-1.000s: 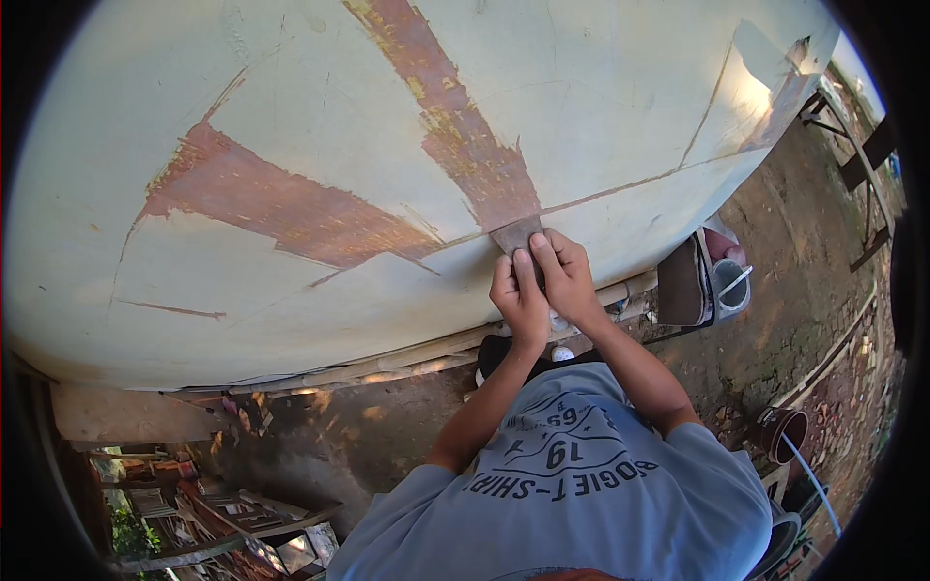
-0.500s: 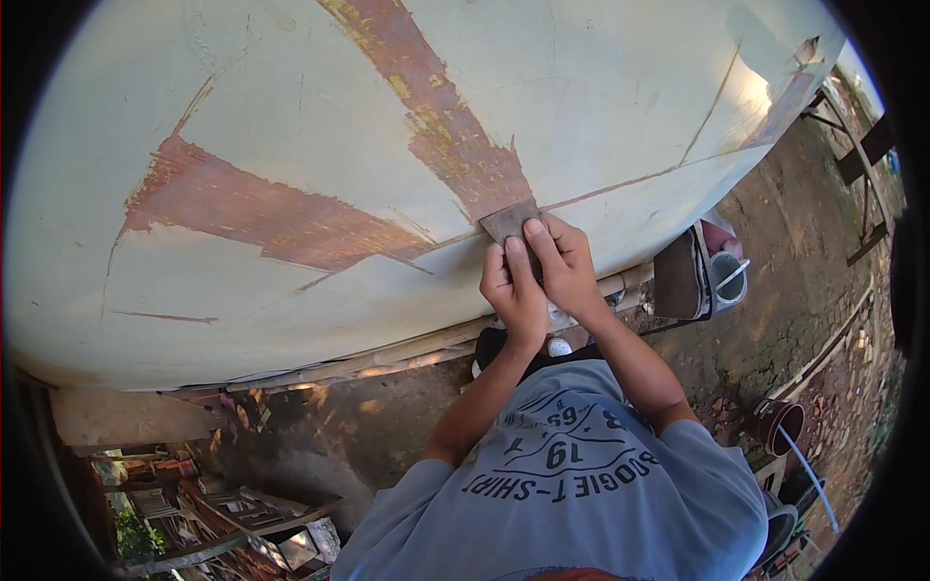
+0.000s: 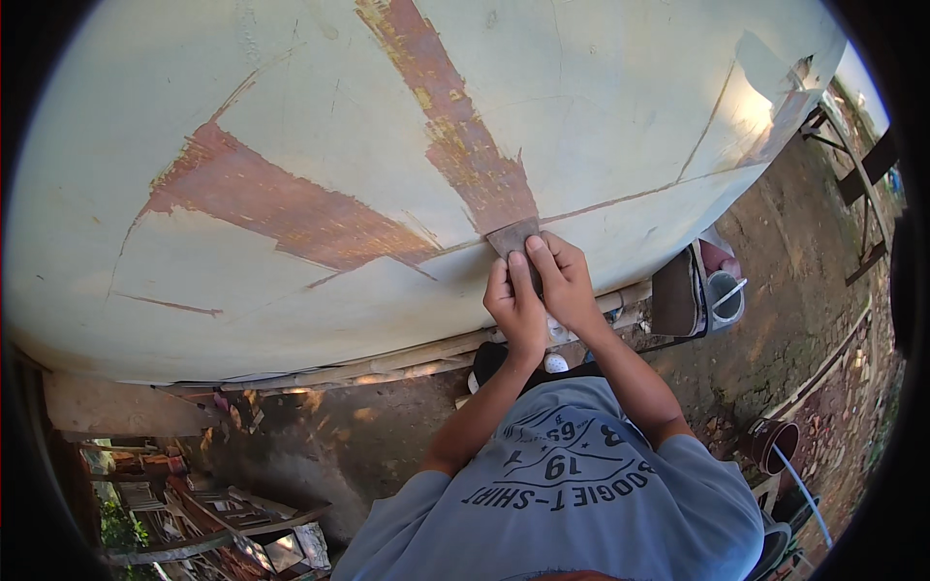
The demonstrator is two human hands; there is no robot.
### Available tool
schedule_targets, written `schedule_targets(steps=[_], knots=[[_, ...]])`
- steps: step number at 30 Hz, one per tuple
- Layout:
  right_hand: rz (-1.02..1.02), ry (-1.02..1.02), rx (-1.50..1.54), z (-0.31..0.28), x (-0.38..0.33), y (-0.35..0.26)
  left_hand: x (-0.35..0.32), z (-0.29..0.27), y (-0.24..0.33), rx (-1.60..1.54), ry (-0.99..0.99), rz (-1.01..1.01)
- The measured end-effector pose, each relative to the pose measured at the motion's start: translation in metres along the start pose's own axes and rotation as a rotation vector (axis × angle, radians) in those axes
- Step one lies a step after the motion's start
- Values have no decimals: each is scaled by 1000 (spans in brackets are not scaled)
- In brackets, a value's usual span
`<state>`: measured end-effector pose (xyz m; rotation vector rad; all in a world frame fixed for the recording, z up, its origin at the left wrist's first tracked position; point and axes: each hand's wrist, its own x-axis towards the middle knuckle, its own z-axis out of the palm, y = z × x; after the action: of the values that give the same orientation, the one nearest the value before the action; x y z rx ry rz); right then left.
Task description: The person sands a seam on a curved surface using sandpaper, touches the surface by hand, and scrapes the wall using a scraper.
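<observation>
Both my hands are closed on one flat grey scraper (image 3: pixel 513 235), its wide edge against the pale painted panel (image 3: pixel 320 97). My left hand (image 3: pixel 518 305) grips it from the left, and my right hand (image 3: pixel 567 286) from the right, with thumbs side by side on the blade. Its lower part is hidden in my fingers. Above the blade a bare reddish-brown strip (image 3: pixel 475 160) with yellow flecks runs up to the top of the view. To the left spreads a second bare reddish-brown patch (image 3: pixel 291 213) with ragged edges.
Past the panel's lower right edge stands a grey bucket (image 3: pixel 725 298) with a white stick, beside a dark brown board (image 3: pixel 676 295). A brown bucket (image 3: pixel 775 443) stands on the earth ground farther right. Wood scraps (image 3: pixel 223 513) are piled at lower left.
The scraper and both hands have shifted slightly down toward me, still at the strip's lower end. The whole view has also moved a little.
</observation>
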<state>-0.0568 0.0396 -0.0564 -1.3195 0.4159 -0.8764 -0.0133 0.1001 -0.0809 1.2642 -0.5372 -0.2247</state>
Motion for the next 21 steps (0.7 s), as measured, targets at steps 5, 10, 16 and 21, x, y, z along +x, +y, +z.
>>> schedule_targets(steps=[5,10,16,21], knots=[[-97,48,-28,13,12,-34,20,6,46,-75,-65,4],[-85,95,-35,16,5,-19,17,-2,27,-54,-55,7],[-91,111,-23,26,10,-51,31,1,61,-126,-75,-34],[-160,148,-13,26,6,-30,21,-3,37,-62,-70,-16]])
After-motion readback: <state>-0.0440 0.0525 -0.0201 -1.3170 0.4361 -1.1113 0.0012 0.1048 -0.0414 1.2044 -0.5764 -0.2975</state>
